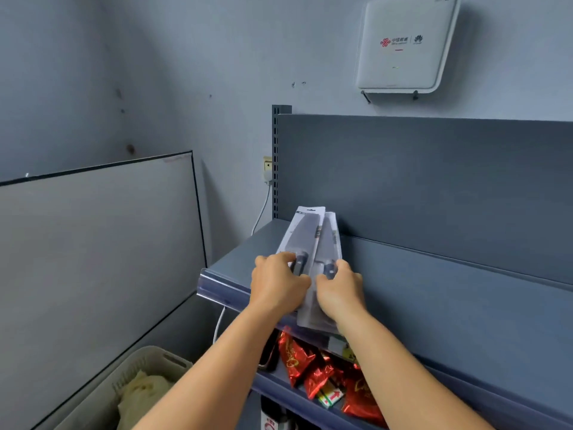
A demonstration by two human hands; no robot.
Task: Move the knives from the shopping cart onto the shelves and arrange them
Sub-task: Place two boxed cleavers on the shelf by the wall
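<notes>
Grey top shelf (434, 305): two packaged knives (305, 234) flat at left end, overhanging front edge.

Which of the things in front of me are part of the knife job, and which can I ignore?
Job:
left knife pack, in left hand
right knife pack, in right hand
top shelf

Ignore:
red snack bags
basket
white wall box
leaning board

Just one view here, a wide-angle head cam looking forward and slightly down from close range. Both forearms reach up from the bottom edge, so the left hand (277, 282) and right hand (341, 291) land about mid-frame, shelf (434, 293) right beyond them.
</notes>
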